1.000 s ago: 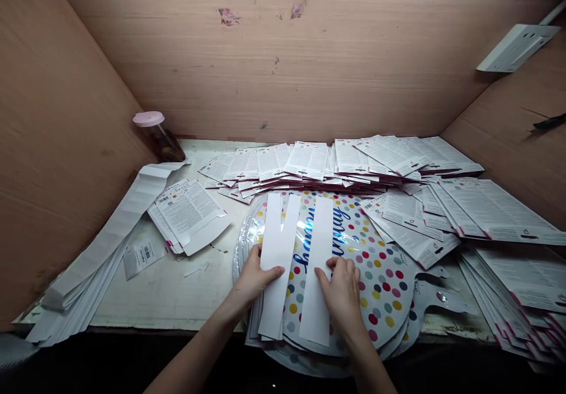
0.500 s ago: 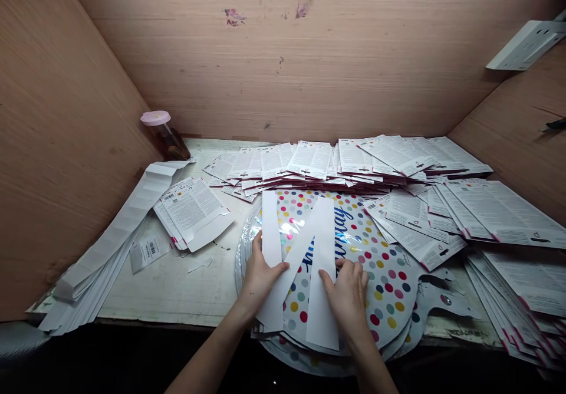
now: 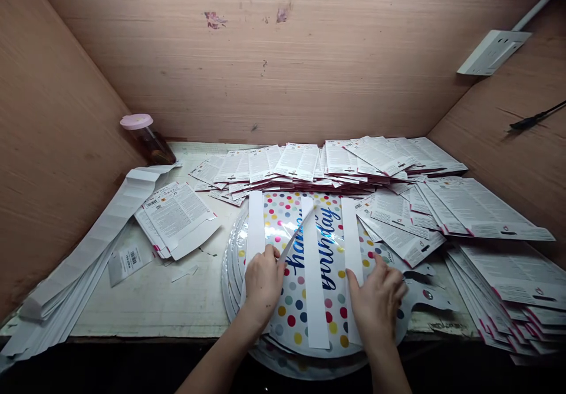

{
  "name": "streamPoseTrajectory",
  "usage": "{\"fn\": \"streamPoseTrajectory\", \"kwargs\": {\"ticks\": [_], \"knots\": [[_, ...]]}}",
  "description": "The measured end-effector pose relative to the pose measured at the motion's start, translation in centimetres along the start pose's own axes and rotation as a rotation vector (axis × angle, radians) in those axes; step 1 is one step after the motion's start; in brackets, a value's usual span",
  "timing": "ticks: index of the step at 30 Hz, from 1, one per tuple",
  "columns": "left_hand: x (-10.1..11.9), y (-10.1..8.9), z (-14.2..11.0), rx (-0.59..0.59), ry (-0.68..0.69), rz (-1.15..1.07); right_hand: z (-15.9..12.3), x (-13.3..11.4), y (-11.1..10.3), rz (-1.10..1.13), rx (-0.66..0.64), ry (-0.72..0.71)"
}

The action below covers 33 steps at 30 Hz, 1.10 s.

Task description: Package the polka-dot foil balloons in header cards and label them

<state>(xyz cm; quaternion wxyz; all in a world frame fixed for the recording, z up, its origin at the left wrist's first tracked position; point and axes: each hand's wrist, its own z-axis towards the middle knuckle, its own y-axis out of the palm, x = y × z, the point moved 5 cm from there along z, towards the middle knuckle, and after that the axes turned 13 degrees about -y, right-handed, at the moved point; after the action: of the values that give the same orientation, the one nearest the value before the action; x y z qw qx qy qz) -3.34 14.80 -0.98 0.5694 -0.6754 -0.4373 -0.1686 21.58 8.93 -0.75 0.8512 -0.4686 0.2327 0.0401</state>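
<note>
Hands: 2, a left hand (image 3: 263, 285) and a right hand (image 3: 378, 299), both on the balloons
Balloons (image 3: 292, 317): several in one stack, their number hidden by overlap
Strips (image 3: 315, 276): 3 lying flat on the balloons, plus 1 narrow diagonal piece
Cards (image 3: 296, 161): too many to count, in overlapping piles behind and right of the balloons
Jar (image 3: 148, 143): 1, behind and left of the balloons
Socket (image 3: 493, 52): 1, high to the right of the balloons
Cable (image 3: 535, 118): 1, right of the balloons
Barcode label (image 3: 128, 264): 1, left of the balloons
Scrap (image 3: 184, 273): 1, just left of the balloons
</note>
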Motion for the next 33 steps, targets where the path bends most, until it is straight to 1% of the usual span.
{"fn": "streamPoseTrajectory", "kwargs": {"ticks": [1, 2, 5, 6, 7, 8, 9, 11, 12, 13, 15, 17, 19, 21, 23, 25, 27, 30, 33], "knots": [[-0.1, 0.1, 0.1, -0.046, -0.022, -0.070, -0.1, -0.7, -0.1, -0.026, 0.016, -0.086], [-0.1, 0.3, 0.2, -0.088, -0.040, -0.127, -0.4, -1.5, 0.1, 0.004, -0.019, -0.184], [-0.6, 1.1, 0.3, -0.169, -0.072, -0.222, -2.6, -4.6, 2.4, 0.250, -0.298, -0.478], [-0.8, 1.4, 0.3, -0.202, -0.090, -0.271, -3.5, -5.4, 3.1, 0.293, -0.365, -0.536], [-1.0, 1.7, 0.2, -0.254, -0.122, -0.345, -4.2, -5.9, 3.5, 0.303, -0.389, -0.559], [-1.2, 2.2, 0.1, -0.328, -0.162, -0.437, -4.6, -6.2, 3.8, 0.301, -0.379, -0.548], [-1.3, 2.7, -0.2, -0.419, -0.206, -0.537, -4.8, -6.4, 3.8, 0.307, -0.351, -0.503], [-1.4, 3.4, -0.8, -0.577, -0.288, -0.711, -4.4, -6.5, 3.5, 0.383, -0.305, -0.347], [-1.4, 3.6, -1.1, -0.612, -0.312, -0.763, -4.0, -6.6, 3.3, 0.451, -0.309, -0.255], [-1.4, 3.7, -1.2, -0.615, -0.324, -0.793, -3.5, -6.7, 3.4, 0.536, -0.329, -0.158], [-1.6, 3.6, -1.3, -0.572, -0.334, -0.811, -2.7, -7.1, 4.0, 0.730, -0.411, 0.041], [-1.8, 3.6, -1.2, -0.520, -0.331, -0.801, -2.3, -7.5, 5.3, 0.918, -0.517, 0.210], [-2.1, 3.3, -0.8, -0.471, -0.306, -0.787, -2.3, -7.7, 6.7, 0.999, -0.597, 0.298], [-2.3, 3.0, -0.4, -0.445, -0.275, -0.778, -2.2, -7.6, 7.6, 0.967, -0.631, 0.307], [-2.4, 2.4, 0.0, -0.418, -0.244, -0.766, -2.1, -7.2, 7.9, 0.888, -0.624, 0.292], [-2.5, 1.6, 0.3, -0.351, -0.210, -0.753, -2.0, -6.8, 7.7, 0.813, -0.602, 0.279], [-2.6, 0.7, 0.6, -0.246, -0.165, -0.715, -1.7, -6.5, 7.3, 0.725, -0.593, 0.262], [-2.6, 0.2, 0.9, -0.111, -0.069, -0.528, -1.1, -6.7, 6.9, 0.587, -0.593, 0.220], [-2.3, 0.5, 0.4, 0.003, 0.061, -0.317, -0.6, -7.4, 6.7, 0.466, -0.576, 0.154]]}}
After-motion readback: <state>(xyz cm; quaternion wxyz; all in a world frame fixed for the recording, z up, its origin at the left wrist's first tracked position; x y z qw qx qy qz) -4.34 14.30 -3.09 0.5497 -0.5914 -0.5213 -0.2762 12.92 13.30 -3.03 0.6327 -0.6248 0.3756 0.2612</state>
